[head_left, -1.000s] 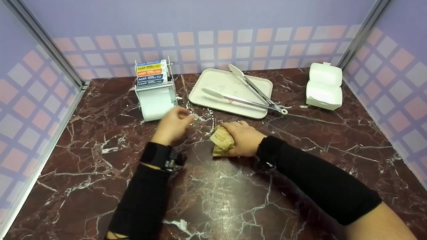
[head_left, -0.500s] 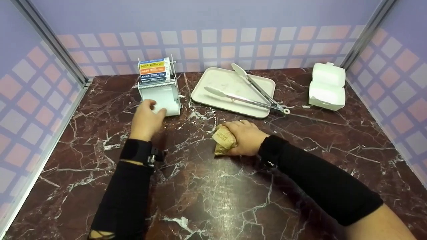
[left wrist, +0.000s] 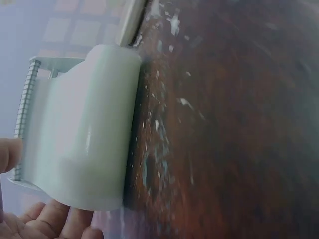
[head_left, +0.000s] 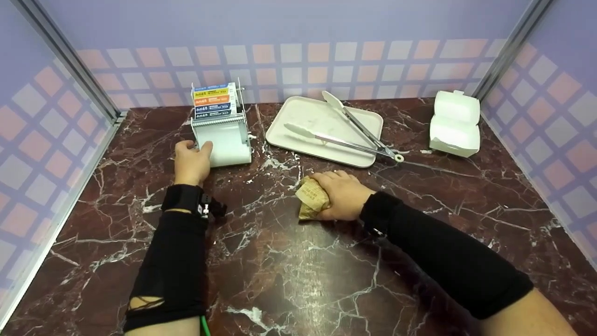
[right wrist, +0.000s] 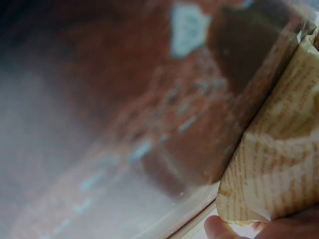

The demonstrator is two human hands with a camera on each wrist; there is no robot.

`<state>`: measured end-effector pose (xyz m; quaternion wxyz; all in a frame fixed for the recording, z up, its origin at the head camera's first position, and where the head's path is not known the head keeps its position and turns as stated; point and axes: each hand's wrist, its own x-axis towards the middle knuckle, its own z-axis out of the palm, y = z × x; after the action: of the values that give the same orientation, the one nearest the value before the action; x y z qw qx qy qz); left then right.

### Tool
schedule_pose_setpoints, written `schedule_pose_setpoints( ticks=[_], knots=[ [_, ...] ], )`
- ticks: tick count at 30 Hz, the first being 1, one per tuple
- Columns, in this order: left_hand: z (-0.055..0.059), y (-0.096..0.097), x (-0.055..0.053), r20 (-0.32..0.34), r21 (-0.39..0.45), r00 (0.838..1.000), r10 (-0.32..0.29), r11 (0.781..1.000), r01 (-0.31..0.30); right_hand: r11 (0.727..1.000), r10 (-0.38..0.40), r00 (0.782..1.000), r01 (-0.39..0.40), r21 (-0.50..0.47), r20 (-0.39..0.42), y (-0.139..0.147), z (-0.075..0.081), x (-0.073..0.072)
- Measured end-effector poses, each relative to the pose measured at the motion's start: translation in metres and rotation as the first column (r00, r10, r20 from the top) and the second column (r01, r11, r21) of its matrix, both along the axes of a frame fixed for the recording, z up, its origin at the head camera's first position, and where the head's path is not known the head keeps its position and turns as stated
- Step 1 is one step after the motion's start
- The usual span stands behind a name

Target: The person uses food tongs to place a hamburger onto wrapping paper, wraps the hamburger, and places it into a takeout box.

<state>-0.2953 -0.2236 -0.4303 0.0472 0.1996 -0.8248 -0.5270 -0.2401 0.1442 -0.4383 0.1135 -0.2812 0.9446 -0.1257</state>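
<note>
A package wrapped in brown printed paper [head_left: 311,196] lies at mid-table. My right hand [head_left: 344,195] grips it from the right side, and its printed wrapping [right wrist: 279,164] fills the right edge of the right wrist view. At the back left is a wire-framed dispenser [head_left: 224,140] with a toothed bar, coloured printed strips and a smooth white curved sheet or roll [left wrist: 94,129]. My left hand [head_left: 192,163] is at the dispenser's left side, thumb and fingers spread apart. In the left wrist view the thumb is by the toothed bar and the fingers are near the white roll's end.
A cream tray [head_left: 298,108] at the back bears metal tongs [head_left: 347,143] whose handle end juts past its right front corner. An opened white clamshell box [head_left: 454,128] is at the back right. Tiled panels wall in the dark marble table [head_left: 298,280].
My left hand has moved left, across the front of the dispenser to its left side. My right hand keeps its grip on the wrapped package at the same spot.
</note>
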Motion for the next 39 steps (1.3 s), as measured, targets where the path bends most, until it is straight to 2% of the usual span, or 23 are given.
schedule_pose_setpoints(
  ticks=[7,15,17,19,22,24,27,30,35,39],
  knots=[
    [-0.006,0.010,-0.011,-0.064,0.116,0.990,0.127,0.986,-0.119,1.000,0.005,1.000,-0.005,-0.011,-0.011,0.001,-0.001,0.000],
    [-0.011,0.011,-0.015,-0.084,0.136,0.980,0.181,0.976,-0.169,1.000,0.003,1.000,-0.003,-0.005,-0.008,0.001,-0.003,0.000],
    [-0.011,0.010,-0.015,-0.083,0.127,0.982,0.170,0.979,-0.158,1.000,0.004,1.000,-0.004,-0.007,-0.009,0.001,-0.003,-0.001],
    [-0.012,0.009,-0.014,-0.063,0.095,0.989,0.133,0.987,-0.126,1.000,0.004,1.000,-0.005,-0.011,-0.011,0.001,-0.003,-0.001],
    [-0.012,0.007,-0.013,-0.018,0.039,0.999,0.042,0.998,-0.042,1.000,0.004,1.000,-0.004,-0.013,-0.009,0.001,-0.002,0.000],
    [-0.012,0.006,-0.012,0.014,0.012,1.000,-0.011,1.000,0.011,1.000,0.003,1.000,-0.003,-0.013,-0.006,0.001,-0.001,0.000],
    [-0.012,0.005,-0.011,0.028,0.009,0.998,-0.048,0.999,0.048,1.000,0.000,1.000,0.000,-0.013,-0.002,0.001,0.000,0.000],
    [-0.014,0.005,-0.012,0.002,0.038,1.000,-0.029,0.999,0.029,1.000,0.001,1.000,-0.001,-0.017,0.003,0.000,-0.001,0.000],
    [-0.017,0.004,-0.013,-0.055,0.135,0.997,0.049,0.990,-0.041,1.000,0.005,1.000,-0.005,-0.017,0.004,0.001,-0.001,0.000],
    [-0.019,0.002,-0.013,-0.065,0.174,0.994,0.083,0.982,-0.071,1.000,0.009,1.000,-0.009,-0.017,-0.003,0.001,-0.001,0.000]
  ],
)
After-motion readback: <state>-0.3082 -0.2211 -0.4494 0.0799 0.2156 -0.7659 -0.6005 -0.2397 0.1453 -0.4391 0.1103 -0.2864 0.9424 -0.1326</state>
